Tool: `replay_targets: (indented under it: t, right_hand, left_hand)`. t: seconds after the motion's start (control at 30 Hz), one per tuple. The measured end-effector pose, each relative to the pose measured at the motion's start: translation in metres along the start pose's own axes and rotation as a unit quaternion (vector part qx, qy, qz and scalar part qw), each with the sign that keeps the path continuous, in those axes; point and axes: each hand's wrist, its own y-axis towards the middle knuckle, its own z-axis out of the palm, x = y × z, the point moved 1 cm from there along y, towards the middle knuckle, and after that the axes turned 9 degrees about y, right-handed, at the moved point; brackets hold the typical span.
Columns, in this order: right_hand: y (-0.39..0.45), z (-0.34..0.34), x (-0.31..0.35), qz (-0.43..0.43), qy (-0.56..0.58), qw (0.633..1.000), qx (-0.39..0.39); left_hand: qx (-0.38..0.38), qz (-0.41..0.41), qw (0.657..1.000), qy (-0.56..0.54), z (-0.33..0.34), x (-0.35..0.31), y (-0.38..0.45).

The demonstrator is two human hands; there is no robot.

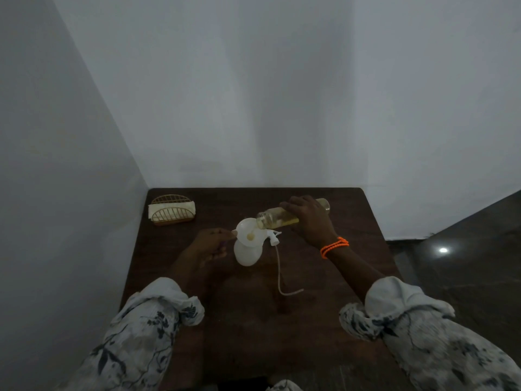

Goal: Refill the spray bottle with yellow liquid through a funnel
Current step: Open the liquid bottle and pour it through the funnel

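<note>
The right hand (pixel 308 218) is wrapping its grip around the middle of a clear bottle (pixel 284 217), tipping it almost level so yellow liquid is running from its mouth into the white funnel (pixel 250 232). The left hand (pixel 212 244) is pinching the funnel's rim, steadying it in the neck of the white spray bottle (pixel 246 253), which is standing mid-bench (pixel 324 306).

The plastic spray bottle is probably light and tippy while near empty, so holding low on its body would suit. The removed trigger head (pixel 274 237) with its dip tube is lying just beside it. The dim light is hiding the fill level inside, and the left fingertips are hard to make out.
</note>
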Motion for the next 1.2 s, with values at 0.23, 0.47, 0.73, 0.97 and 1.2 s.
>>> replay_targets:
  t: [0.23, 0.47, 0.73, 0.97, 1.2]
  right_hand:
    - [0.0026, 0.0008, -0.003, 0.002, 0.002, 1.0, 0.002]
    - [0.0024, -0.0005, -0.0041, -0.009, 0.001, 1.0, -0.014]
    - [0.0042, -0.0024, -0.0052, -0.007, 0.001, 1.0, -0.018]
    - [0.0041, -0.0052, -0.0023, -0.013, 0.001, 0.999, -0.029]
    - [0.0018, -0.0049, -0.003, -0.015, 0.008, 0.999, -0.031]
  left_hand:
    - [0.005, 0.001, 1.0, -0.016, 0.0001, 0.0017, -0.0011]
    - [0.002, 0.004, 1.0, -0.019, 0.0005, 0.0021, -0.0026]
    - [0.0, 0.003, 1.0, -0.007, 0.0011, 0.0018, 0.0012]
    - [-0.006, -0.001, 1.0, 0.0, 0.0014, 0.0008, 0.0016]
    - [-0.001, 0.011, 1.0, -0.001, 0.0022, 0.0021, -0.0023]
